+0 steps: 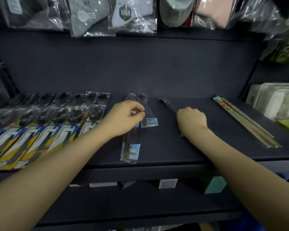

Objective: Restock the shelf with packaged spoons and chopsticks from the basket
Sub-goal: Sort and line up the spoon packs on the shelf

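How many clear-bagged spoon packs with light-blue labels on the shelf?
3, maybe more hidden. One long spoon pack reaching the shelf's front edge under the left hand; a shorter pack just right of it; a dark one held by the right hand, label unseen.

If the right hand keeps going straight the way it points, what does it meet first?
Probably nothing soon: the right hand, gripping a dark packet, points toward the shelf's back panel over bare shelf. Depth is hard to judge.

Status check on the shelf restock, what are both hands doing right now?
Left hand pinching a clear spoon packet on the shelf. Right hand gripping a dark packet. Chopsticks lie far right. Nothing blocking.
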Action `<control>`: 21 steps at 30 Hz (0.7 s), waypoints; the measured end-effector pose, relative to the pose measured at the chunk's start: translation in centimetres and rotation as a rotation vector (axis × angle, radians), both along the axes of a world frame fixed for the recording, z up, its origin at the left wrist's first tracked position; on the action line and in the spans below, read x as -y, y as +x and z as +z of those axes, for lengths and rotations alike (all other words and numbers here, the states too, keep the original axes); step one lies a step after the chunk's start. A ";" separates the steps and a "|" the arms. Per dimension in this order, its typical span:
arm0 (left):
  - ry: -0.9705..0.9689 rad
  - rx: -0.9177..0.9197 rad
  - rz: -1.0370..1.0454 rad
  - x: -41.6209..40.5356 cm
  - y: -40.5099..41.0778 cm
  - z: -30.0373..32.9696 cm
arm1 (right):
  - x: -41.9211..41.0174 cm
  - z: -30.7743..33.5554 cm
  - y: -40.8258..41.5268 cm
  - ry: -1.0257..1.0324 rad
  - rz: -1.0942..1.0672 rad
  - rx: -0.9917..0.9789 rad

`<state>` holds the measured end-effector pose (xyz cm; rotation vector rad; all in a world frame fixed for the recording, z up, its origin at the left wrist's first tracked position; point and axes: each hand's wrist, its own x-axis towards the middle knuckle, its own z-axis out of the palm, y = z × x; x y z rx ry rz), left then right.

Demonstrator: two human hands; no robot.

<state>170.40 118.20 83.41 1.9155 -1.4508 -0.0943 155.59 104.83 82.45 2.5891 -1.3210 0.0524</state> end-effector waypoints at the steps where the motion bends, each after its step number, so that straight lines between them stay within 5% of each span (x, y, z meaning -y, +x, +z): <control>1: -0.004 -0.062 -0.005 0.5 -0.6 0.0 | 0.2 0.1 0.1 0.000 -0.013 0.007; 7: 0.029 -0.438 -0.051 3.8 -3.8 -0.2 | 3.1 1.0 -1.7 0.326 -0.128 0.349; 13: 0.058 -0.757 -0.004 5.9 -6.8 0.5 | 1.4 0.9 -5.2 1.358 0.118 1.308; 15: -0.045 -0.766 0.015 6.4 -7.8 0.7 | 0.8 0.6 -5.7 1.388 0.185 1.280; 21: -0.121 -0.684 0.095 6.3 -9.1 1.2 | 0.7 0.3 -6.0 1.051 0.223 1.048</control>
